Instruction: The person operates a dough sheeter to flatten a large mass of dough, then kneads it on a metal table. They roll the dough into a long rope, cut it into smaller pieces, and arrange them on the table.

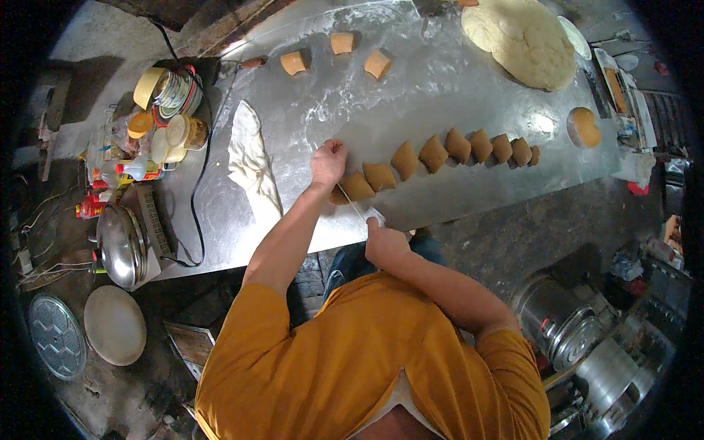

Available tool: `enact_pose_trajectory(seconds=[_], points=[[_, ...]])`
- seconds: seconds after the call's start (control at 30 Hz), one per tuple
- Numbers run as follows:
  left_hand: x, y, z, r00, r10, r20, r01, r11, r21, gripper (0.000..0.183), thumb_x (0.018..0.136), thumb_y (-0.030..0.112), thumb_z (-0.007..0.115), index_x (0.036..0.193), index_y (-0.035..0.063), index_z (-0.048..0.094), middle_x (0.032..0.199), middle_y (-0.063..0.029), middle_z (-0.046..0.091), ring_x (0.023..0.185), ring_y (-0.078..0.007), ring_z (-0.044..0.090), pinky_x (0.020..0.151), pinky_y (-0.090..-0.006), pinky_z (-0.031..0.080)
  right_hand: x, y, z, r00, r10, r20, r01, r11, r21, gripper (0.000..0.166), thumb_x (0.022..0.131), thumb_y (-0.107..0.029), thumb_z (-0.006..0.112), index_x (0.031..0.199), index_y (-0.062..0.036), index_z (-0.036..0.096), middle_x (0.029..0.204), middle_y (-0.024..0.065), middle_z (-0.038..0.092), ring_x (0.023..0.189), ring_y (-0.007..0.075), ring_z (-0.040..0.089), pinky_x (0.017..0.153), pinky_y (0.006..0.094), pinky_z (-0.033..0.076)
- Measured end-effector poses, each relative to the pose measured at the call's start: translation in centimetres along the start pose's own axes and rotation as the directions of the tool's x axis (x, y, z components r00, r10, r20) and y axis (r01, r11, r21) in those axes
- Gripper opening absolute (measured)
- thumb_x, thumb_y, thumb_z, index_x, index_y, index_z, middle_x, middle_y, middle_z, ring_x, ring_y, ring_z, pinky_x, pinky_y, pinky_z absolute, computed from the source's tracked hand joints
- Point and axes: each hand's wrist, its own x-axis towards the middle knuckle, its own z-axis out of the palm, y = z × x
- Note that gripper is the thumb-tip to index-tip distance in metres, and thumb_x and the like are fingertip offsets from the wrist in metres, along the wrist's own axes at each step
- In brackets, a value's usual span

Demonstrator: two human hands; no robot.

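My left hand (pixel 329 163), its fingers curled, holds one end of a thin pale straight strand or rod (pixel 353 203). Closed around the nearer end near the table edge is my right hand (pixel 385 242). Whether the strand is a taut cord or a stiff rod, I cannot tell. It crosses over a brown dough piece (pixel 339 197) at the left end of a row, partly hidden by my left hand. More brown dough pieces, among them a diamond-shaped one (pixel 405 161), run rightward across the metal table (pixel 467 203).
Three tan dough blocks, one (pixel 342 43) at the back, lie on floured metal. A large dough mass (pixel 528 44) sits at the far right, with a rounded dough piece (pixel 585 127) nearer. A white cloth (pixel 250 159), black cable (pixel 204 209), jars (pixel 187 132) and metal pan (pixel 118 246) are left.
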Motion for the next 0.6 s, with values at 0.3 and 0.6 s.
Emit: enact_pose_trajectory(seconds=[0.3, 0.6], points=[[0.5, -1.1, -0.2, 0.981, 0.096, -0.167, -0.083, 0.993, 0.084, 0.025, 0.090, 0.023, 0.060, 0.104, 0.0056, 0.072, 0.097, -0.0152, 0.073, 0.095, -0.0346, 0.070, 0.085, -0.0432, 0.054, 3.1, -0.4, 2.5, 0.999, 0.032, 0.039, -0.031, 0.999, -0.010, 0.029, 0.090, -0.012, 0.053, 0.115, 0.0012, 0.046, 0.090, 0.0270, 0.071, 0.086, 0.0445, 0.071, 0.076, 0.0546, 0.056], [-1.9, -5.5, -3.3, 0.957, 0.164, -0.240, -0.162, 0.986, 0.028, 0.045, 0.094, 0.032, 0.064, 0.128, 0.0027, 0.060, 0.119, -0.0164, 0.068, 0.105, -0.0313, 0.065, 0.092, -0.0395, 0.051, 3.6, 7.6, 2.3, 0.965, -0.021, -0.260, 0.199, 0.702, 0.684, 0.035, 0.093, -0.025, 0.059, 0.118, -0.0007, 0.055, 0.104, 0.0260, 0.067, 0.099, 0.0410, 0.065, 0.085, 0.0470, 0.050]])
